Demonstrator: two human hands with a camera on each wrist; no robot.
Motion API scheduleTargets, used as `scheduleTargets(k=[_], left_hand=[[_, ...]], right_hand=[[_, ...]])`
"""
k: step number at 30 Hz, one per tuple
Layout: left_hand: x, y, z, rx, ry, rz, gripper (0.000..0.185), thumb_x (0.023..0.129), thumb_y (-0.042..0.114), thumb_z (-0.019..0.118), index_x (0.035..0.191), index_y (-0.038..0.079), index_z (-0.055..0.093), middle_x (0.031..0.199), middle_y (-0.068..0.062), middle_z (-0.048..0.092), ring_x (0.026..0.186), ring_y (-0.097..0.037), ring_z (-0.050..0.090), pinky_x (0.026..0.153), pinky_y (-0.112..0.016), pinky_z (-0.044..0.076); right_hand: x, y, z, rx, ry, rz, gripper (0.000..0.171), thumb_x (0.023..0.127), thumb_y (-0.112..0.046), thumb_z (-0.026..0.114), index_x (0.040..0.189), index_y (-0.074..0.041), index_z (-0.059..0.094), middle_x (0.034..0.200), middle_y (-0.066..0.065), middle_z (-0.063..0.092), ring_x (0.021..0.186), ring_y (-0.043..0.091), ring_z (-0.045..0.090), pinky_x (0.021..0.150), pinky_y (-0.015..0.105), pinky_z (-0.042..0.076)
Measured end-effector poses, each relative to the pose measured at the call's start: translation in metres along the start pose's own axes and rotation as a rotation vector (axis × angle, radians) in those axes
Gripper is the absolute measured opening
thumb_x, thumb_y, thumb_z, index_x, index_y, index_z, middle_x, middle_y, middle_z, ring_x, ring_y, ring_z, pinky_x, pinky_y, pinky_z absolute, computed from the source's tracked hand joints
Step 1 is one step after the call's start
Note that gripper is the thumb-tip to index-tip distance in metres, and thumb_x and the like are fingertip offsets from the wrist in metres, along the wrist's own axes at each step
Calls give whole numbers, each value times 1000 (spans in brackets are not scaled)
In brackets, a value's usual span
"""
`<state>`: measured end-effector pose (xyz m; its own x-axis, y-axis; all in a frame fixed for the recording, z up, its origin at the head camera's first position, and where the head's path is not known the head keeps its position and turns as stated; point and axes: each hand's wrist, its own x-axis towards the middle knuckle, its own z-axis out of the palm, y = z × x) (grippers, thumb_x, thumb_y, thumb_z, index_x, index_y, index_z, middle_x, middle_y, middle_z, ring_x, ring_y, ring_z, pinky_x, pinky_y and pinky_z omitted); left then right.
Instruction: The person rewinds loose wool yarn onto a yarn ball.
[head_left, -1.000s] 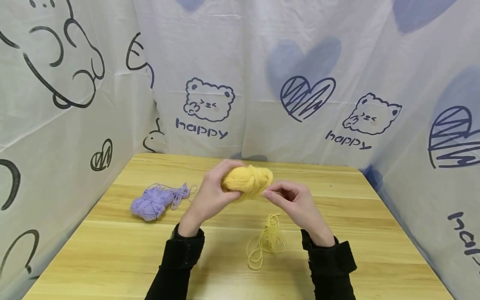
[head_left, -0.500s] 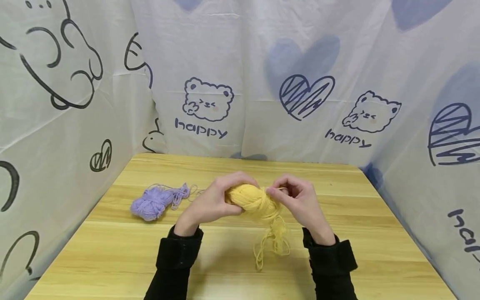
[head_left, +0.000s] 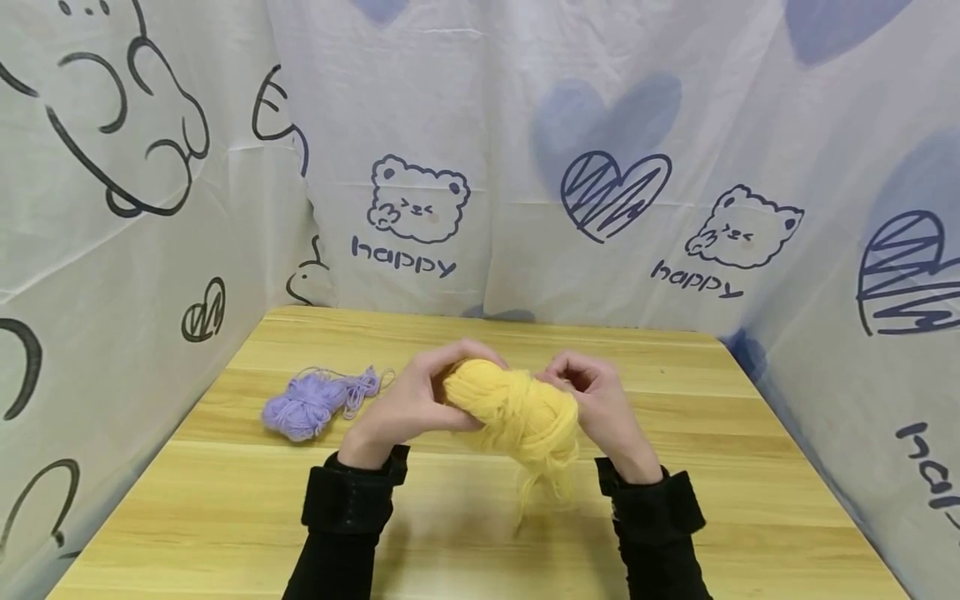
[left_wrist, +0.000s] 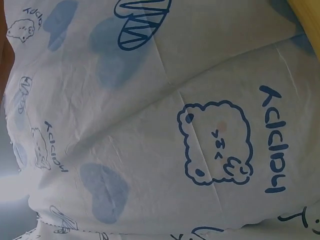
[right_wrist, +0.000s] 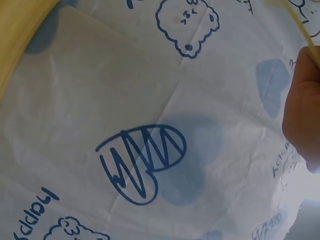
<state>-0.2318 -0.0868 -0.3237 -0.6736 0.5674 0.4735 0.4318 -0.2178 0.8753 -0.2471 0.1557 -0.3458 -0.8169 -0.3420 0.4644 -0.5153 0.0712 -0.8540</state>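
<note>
The left hand (head_left: 408, 404) grips the left end of a yellow yarn skein (head_left: 517, 412), its fingers curled over the top of the bundle and the thumb tucked under the near side; the right hand (head_left: 596, 400) is curled at the skein's right end, fingertips bent in toward the wool and touching it, though whether they pinch a single strand there is too small to tell; both hands hold the skein lifted above the wooden table (head_left: 225, 517), near its middle, with the skein lying roughly level between them and slanting a little down toward the right; a loose tuft of yellow strands (head_left: 547, 487) hangs from the skein's lower right end toward the tabletop. Both forearms come in from the near edge in black sleeves (head_left: 348, 500), the wrists angled inward so the hands meet over the bundle; the backs of the hands face up. On the table to the left, well apart from the hands, lies a purple yarn bundle (head_left: 307, 404) with a few threads trailing off to its right. A white printed cloth (head_left: 525, 125) with bears, hearts and the word "happy" stands around the table; the left wrist view shows only this cloth; the right wrist view shows the cloth, a thin yellow strand (right_wrist: 300, 30) and the edge of a finger (right_wrist: 302, 115).
</note>
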Motion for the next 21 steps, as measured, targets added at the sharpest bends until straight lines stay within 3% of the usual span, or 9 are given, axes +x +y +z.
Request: scheduleTargets(k=[4, 6, 12, 13, 17, 20, 21], left_hand=[[-2, 5, 0, -72, 127, -16, 59, 70, -13, 66, 117, 22, 57, 120, -4, 55, 101, -18, 56, 83, -34, 58], [-1, 6, -1, -85, 202, -23, 57, 71, -11, 66, 118, 20, 54, 119, -5, 55, 101, -18, 57, 83, -33, 57], [4, 3, -4, -122, 410, -16, 52, 77, -8, 65, 120, 15, 47, 119, -6, 55, 103, -20, 57, 85, -32, 55], [4, 2, -5, -113, 448, -11, 51, 78, -8, 65, 120, 14, 46, 119, -6, 55, 103, -20, 57, 85, -32, 55], [6, 0, -8, -40, 594, 10, 51, 79, -7, 68, 121, 12, 46, 116, -7, 55, 102, -21, 58, 83, -32, 56], [6, -2, -10, 66, 665, 16, 52, 77, -6, 71, 121, 9, 46, 114, -7, 55, 101, -21, 57, 84, -34, 54], [5, -3, -11, 110, 677, 16, 53, 76, -5, 73, 121, 8, 47, 114, -6, 55, 103, -21, 56, 86, -35, 52]], right_hand=[[3, 11, 6, 41, -43, 4, 15, 91, 1, 58, 79, -9, 57, 71, -7, 51, 65, 4, 48, 61, 20, 46], [3, 14, 9, 34, -48, 41, 17, 94, -3, 55, 88, -19, 59, 75, -11, 50, 67, 1, 46, 63, 18, 45], [6, 22, 17, -27, -125, 89, 15, 100, -13, 49, 89, -9, 57, 56, -3, 34, 47, 10, 29, 47, 25, 30], [7, 26, 17, -18, -144, 65, 19, 100, -13, 49, 84, -5, 56, 53, 1, 28, 45, 13, 22, 44, 30, 25], [4, 76, 7, 13, -209, -85, 20, 101, -15, 47, 102, -10, 66, 62, -3, 35, 53, 9, 27, 51, 28, 26], [2, 70, 4, -11, -229, -121, 20, 100, -15, 50, 106, -13, 69, 65, -4, 41, 55, 7, 32, 50, 26, 30], [1, 51, 7, -35, -223, -99, 18, 99, -14, 53, 105, -12, 69, 64, -2, 42, 53, 9, 34, 47, 27, 31]])
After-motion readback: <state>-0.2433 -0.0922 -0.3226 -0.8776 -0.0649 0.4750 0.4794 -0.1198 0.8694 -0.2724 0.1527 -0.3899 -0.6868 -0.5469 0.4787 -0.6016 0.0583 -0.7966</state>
